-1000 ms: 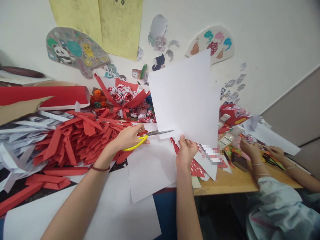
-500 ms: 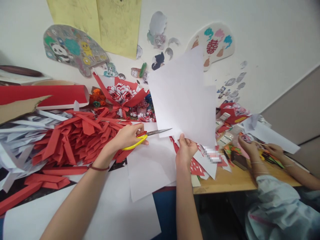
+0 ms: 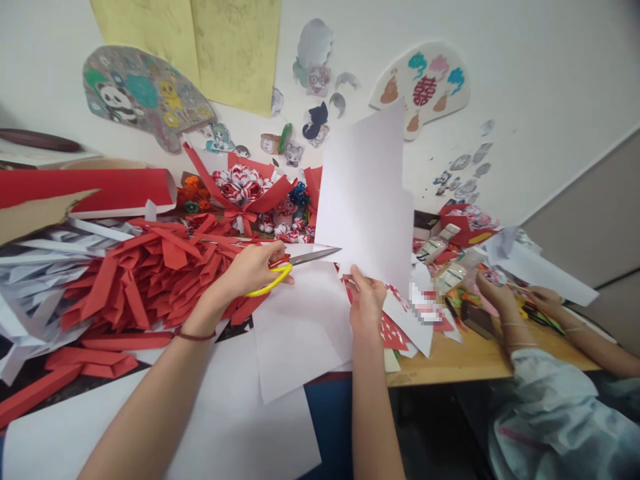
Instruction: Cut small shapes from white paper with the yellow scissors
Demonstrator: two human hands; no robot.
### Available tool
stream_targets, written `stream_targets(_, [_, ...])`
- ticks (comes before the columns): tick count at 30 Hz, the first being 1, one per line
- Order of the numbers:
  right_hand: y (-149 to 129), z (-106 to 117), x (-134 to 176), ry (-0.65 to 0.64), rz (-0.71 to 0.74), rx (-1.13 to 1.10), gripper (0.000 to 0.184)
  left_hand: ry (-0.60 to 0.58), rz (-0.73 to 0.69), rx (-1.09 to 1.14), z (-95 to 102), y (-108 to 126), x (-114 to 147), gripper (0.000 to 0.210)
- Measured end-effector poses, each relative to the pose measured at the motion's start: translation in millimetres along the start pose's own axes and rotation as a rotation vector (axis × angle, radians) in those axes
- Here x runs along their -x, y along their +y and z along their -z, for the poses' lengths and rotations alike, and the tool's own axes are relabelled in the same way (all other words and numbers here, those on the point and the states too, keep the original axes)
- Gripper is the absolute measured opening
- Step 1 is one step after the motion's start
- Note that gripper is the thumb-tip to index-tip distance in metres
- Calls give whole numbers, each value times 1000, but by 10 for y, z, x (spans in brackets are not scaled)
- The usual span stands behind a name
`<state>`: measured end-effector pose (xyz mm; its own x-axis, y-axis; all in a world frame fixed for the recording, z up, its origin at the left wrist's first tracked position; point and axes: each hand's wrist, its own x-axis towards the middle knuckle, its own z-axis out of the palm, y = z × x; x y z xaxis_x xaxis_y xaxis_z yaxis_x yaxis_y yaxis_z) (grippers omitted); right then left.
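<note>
My left hand point(image 3: 257, 270) is closed round the handles of yellow-and-red scissors point(image 3: 313, 256), whose blades point right and look closed. Their tip lies at the lower left edge of a white sheet of paper point(image 3: 367, 200); whether it touches cannot be made out. The sheet stands upright with a stepped upper right edge, and my right hand point(image 3: 367, 297) pinches its bottom edge. Below my hands, another white sheet point(image 3: 303, 333) rests on the table, overlapping a larger one point(image 3: 250, 407) nearer me.
Folded red paper strips point(image 3: 165, 273) and white strips point(image 3: 30, 287) pile up on the left. A red-wrapped paper-flower bouquet point(image 3: 240, 190) stands behind. At right, another person's hands point(image 3: 500, 297) hold a thin stick over the cluttered wooden table point(image 3: 465, 363).
The held sheet has turned and appears narrower, uncovering more of the wall and the things behind it. The scissors have shifted slightly left and up.
</note>
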<state>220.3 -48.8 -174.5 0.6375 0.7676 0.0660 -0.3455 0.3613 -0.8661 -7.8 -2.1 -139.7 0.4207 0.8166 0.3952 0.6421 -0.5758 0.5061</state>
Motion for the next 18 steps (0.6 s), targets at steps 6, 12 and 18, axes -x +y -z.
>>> stream_targets(6, [3,-41,12,-13,-83,-143,41,-1,46,52,14,66,-3,36])
stream_targets(12, [-1,-53,29,-46,76,-204,54,-101,59,130,-18,101,3,48])
stream_targets(18, [-29,-76,51,2,69,-217,62,-138,4,157,-102,129,35,57])
